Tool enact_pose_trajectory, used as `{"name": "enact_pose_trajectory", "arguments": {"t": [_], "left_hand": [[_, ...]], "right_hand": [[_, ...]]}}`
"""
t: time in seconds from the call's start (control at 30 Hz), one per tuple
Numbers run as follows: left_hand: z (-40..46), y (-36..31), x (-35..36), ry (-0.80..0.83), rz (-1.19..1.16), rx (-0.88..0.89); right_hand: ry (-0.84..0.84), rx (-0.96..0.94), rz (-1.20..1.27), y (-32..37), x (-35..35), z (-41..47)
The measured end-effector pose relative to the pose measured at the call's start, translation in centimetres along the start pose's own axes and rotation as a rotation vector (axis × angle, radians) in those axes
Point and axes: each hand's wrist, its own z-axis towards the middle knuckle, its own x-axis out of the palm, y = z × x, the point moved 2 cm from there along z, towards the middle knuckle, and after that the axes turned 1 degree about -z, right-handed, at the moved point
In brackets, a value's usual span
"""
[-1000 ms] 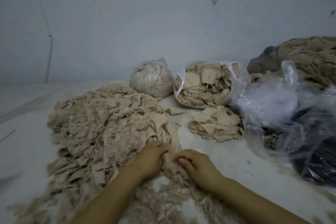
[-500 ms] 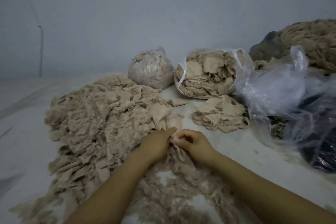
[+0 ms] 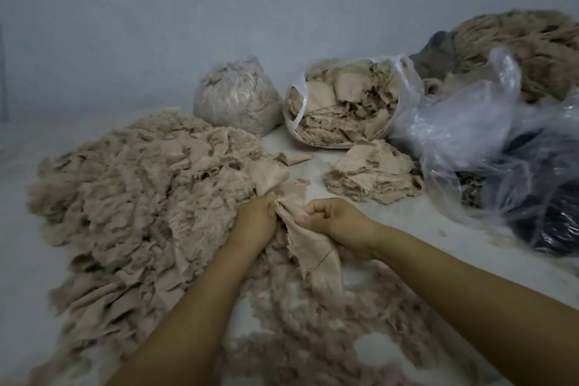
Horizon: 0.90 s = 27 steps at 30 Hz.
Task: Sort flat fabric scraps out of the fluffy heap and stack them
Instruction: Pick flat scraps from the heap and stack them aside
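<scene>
We hold a long flat beige fabric scrap [image 3: 316,251] between both hands at the near edge of the big fluffy beige heap of fibre and cloth [image 3: 134,197]. Our left hand [image 3: 255,222] has its grip bunched round the scrap's upper end, and our right hand [image 3: 336,219] pinches the same scrap with curled fingers, the rest of it hanging down toward us over loose fluff. To the right, on the pale grey surface [image 3: 391,229], lies the low stack of flat beige scraps [image 3: 372,178], well apart from the heap. Behind the stack an open clear plastic bag [image 3: 404,84] lies on its side, filled with flat beige pieces. Left of it stands a tied clear bag of fluffy beige fibre [image 3: 235,97]. At far right, crumpled clear plastic [image 3: 470,122] covers something dark
</scene>
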Motion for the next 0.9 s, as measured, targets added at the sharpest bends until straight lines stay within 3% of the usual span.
{"name": "enact_pose_trajectory", "arguments": {"t": [0.13, 0.23, 0.37, 0.5, 0.57, 0.73, 0.8, 0.9], "left_hand": [[-0.1, 1.0, -0.4, -0.064, -0.241, -0.088], [0.0, 0.8, -0.1, -0.034, -0.309, -0.082], [-1.2, -1.0, -0.9, -0.276, -0.553, -0.108], [-2.2, -2.2, -0.3, 0.120, -1.060, -0.261], [-2.7, -2.2, -0.1, 0.100, -1.162, -0.270], [-2.4, -2.3, -1.2, 0.029, -1.080, -0.204], [-2.1, -2.9, -1.5, 0.006, -0.937, -0.158], [-1.2, -3.1, -1.7, -0.114, -0.761, -0.127]], "right_hand": [[0.084, -0.124, 0.111, 1.8, -0.5, -0.7], [-0.124, -0.154, 0.063, 2.4, -0.9, -0.2], [-0.336, -0.108, 0.029, 2.4, 0.5, 1.3], [-0.475, -0.169, 0.038, 2.6, 1.1, 2.1], [-0.449, -0.163, 0.076, 2.6, 0.7, 2.4], [-0.034, 0.012, 0.188, 2.2, -0.7, 1.4], [-0.016, 0.008, 0.234, 1.8, -1.1, 1.4], [-0.149, -0.051, 0.327, 1.1, -1.5, 1.4]]}}
